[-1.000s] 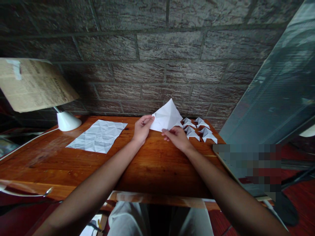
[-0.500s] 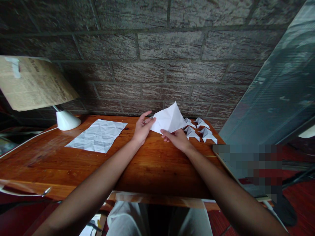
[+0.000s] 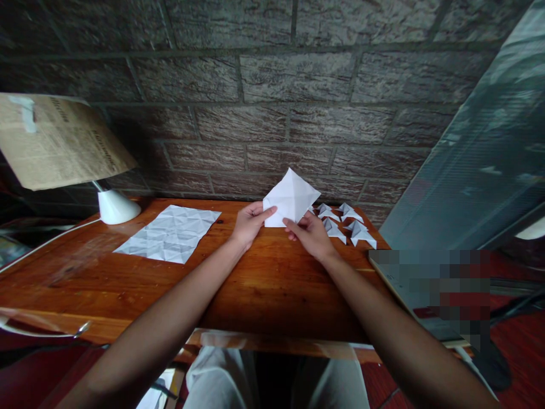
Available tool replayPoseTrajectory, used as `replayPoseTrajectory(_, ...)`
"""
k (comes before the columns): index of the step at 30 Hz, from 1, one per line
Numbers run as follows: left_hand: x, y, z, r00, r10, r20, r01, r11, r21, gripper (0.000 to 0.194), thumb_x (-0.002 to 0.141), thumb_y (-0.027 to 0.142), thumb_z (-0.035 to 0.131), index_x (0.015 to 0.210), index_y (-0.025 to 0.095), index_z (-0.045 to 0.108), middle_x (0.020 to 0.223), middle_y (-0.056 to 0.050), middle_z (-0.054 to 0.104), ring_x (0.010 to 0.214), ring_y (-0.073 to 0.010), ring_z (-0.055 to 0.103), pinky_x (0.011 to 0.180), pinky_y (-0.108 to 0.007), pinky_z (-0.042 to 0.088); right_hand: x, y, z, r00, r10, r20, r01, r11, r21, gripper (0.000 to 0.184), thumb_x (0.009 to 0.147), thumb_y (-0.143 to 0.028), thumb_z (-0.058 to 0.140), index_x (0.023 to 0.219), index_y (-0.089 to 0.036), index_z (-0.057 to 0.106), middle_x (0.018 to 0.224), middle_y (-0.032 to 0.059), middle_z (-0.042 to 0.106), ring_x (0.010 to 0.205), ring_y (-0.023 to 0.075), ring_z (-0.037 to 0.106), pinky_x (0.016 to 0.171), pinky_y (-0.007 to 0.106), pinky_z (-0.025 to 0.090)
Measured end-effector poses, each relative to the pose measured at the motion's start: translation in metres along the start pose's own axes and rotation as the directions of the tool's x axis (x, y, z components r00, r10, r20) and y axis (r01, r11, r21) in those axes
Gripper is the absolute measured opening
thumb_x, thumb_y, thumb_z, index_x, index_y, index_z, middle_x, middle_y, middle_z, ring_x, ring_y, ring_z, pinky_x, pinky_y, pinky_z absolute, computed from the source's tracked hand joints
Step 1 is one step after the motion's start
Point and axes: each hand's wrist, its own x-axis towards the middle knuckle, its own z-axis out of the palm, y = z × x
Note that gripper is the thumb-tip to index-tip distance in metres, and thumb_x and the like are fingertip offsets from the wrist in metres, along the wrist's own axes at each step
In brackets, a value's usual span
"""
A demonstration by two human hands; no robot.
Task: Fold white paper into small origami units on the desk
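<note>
A white sheet of paper with fold lines is held up above the back of the wooden table, one corner pointing upward. My left hand pinches its lower left side, thumb on the near face and fingers behind. At the lower right edge, my right hand grips the same sheet between thumb and fingers. Just beyond my right hand lie several folded white paper pieces on the table, some partly hidden by the sheet and hand. To the left, a creased paper sheet with a triangular pattern lies spread out.
A lamp with a white base and a brown paper shade stands at the table's left. Behind the wooden table rises a dark brick wall. A greyish translucent panel leans along the right side.
The held paper has turned and tilted, its top corner shifting left and its face flattening toward me. My left fingers have closed in behind it; my right hand has moved slightly.
</note>
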Motion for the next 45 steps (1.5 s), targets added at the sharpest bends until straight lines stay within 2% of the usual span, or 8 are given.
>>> replayPoseTrajectory(4, 0.0014, -0.0039, -0.0020, 0.999, -0.034, 0.002, 0.034, 0.999, 0.001, 0.046, 0.057, 0.035, 0.092, 0.095, 0.017, 0.072, 0.086, -0.002, 0.075, 0.074, -0.0153, 0.066, 0.069, -0.027, 0.052, -0.0004, 0.0001, 0.0017, 0.999, -0.040, -0.018, 0.041, 0.998, 0.043, 0.053, 0.072, -0.051, 0.080, 0.105, -0.021, 0.052, 0.076, -0.0022, 0.071, 0.047, 0.0101, 0.061, 0.045, 0.023, 0.047)
replayPoseTrajectory(9, 0.0010, -0.0024, -0.0030, 0.997, -0.079, -0.015, 0.079, 0.997, 0.003, 0.087, 0.055, 0.026, 0.092, 0.135, 0.025, 0.057, 0.092, -0.002, 0.074, 0.081, -0.0183, 0.068, 0.076, -0.032, 0.056, -0.0002, -0.0040, -0.0003, 0.995, -0.091, -0.036, 0.094, 0.991, 0.096, 0.053, 0.072, -0.050, 0.081, 0.102, -0.025, 0.046, 0.073, -0.0068, 0.069, 0.046, 0.0089, 0.060, 0.044, 0.020, 0.046)
replayPoseTrajectory(14, -0.0017, 0.0026, -0.0006, 0.999, -0.012, 0.036, 0.010, 0.998, 0.058, 0.108, 0.056, 0.029, 0.093, 0.150, 0.027, 0.040, 0.091, -0.002, 0.074, 0.077, -0.0189, 0.069, 0.076, -0.035, 0.056, 0.0000, -0.0064, -0.0015, 0.991, -0.131, -0.003, 0.131, 0.987, 0.090, 0.045, 0.075, -0.050, 0.079, 0.096, -0.024, 0.050, 0.067, -0.0078, 0.065, 0.048, 0.0083, 0.060, 0.045, 0.019, 0.044)
replayPoseTrajectory(17, -0.0025, 0.0019, 0.0010, 0.993, 0.085, 0.078, -0.094, 0.990, 0.106, 0.096, 0.057, 0.035, 0.093, 0.142, 0.025, 0.050, 0.096, -0.003, 0.074, 0.080, -0.0196, 0.068, 0.076, -0.033, 0.055, 0.0003, -0.0057, -0.0007, 0.989, -0.145, 0.007, 0.143, 0.985, 0.096, 0.044, 0.075, -0.050, 0.079, 0.096, -0.023, 0.052, 0.066, -0.0078, 0.064, 0.047, 0.0084, 0.059, 0.045, 0.019, 0.043)
replayPoseTrajectory(22, -0.0019, -0.0013, 0.0014, 0.981, 0.184, 0.066, -0.193, 0.968, 0.161, 0.066, 0.059, 0.036, 0.092, 0.115, 0.021, 0.061, 0.085, 0.000, 0.071, 0.072, -0.0166, 0.064, 0.068, -0.028, 0.051, 0.0018, -0.0035, -0.0011, 0.989, -0.151, -0.002, 0.150, 0.983, 0.104, 0.043, 0.075, -0.050, 0.080, 0.096, -0.024, 0.054, 0.069, -0.0078, 0.063, 0.048, 0.0089, 0.060, 0.045, 0.021, 0.044)
replayPoseTrajectory(29, -0.0012, -0.0018, 0.0016, 0.986, 0.165, 0.037, -0.169, 0.974, 0.149, 0.070, 0.057, 0.034, 0.093, 0.115, 0.021, 0.056, 0.087, 0.000, 0.072, 0.073, -0.0160, 0.065, 0.071, -0.029, 0.051, 0.0032, -0.0028, -0.0037, 0.987, -0.158, -0.007, 0.158, 0.982, 0.103, 0.040, 0.074, -0.049, 0.081, 0.092, -0.022, 0.057, 0.074, -0.0060, 0.064, 0.048, 0.0077, 0.060, 0.045, 0.021, 0.044)
replayPoseTrajectory(35, -0.0027, 0.0003, 0.0011, 0.982, 0.177, 0.064, -0.186, 0.969, 0.161, 0.050, 0.058, 0.037, 0.091, 0.092, 0.019, 0.059, 0.083, 0.001, 0.072, 0.069, -0.0140, 0.062, 0.067, -0.026, 0.049, 0.0029, -0.0026, -0.0037, 0.988, -0.151, -0.011, 0.152, 0.983, 0.108, 0.040, 0.073, -0.050, 0.081, 0.090, -0.022, 0.057, 0.075, -0.0051, 0.065, 0.049, 0.0079, 0.059, 0.046, 0.021, 0.045)
replayPoseTrajectory(45, -0.0039, -0.0026, 0.0029, 0.988, 0.148, 0.050, -0.154, 0.975, 0.161, 0.042, 0.061, 0.040, 0.088, 0.090, 0.018, 0.067, 0.084, -0.001, 0.072, 0.073, -0.0156, 0.063, 0.069, -0.026, 0.048, 0.0040, -0.0062, -0.0048, 0.995, -0.072, -0.065, 0.085, 0.971, 0.225, 0.041, 0.065, -0.046, 0.087, 0.085, -0.021, 0.062, 0.072, -0.0054, 0.064, 0.048, 0.0062, 0.053, 0.045, 0.020, 0.041)
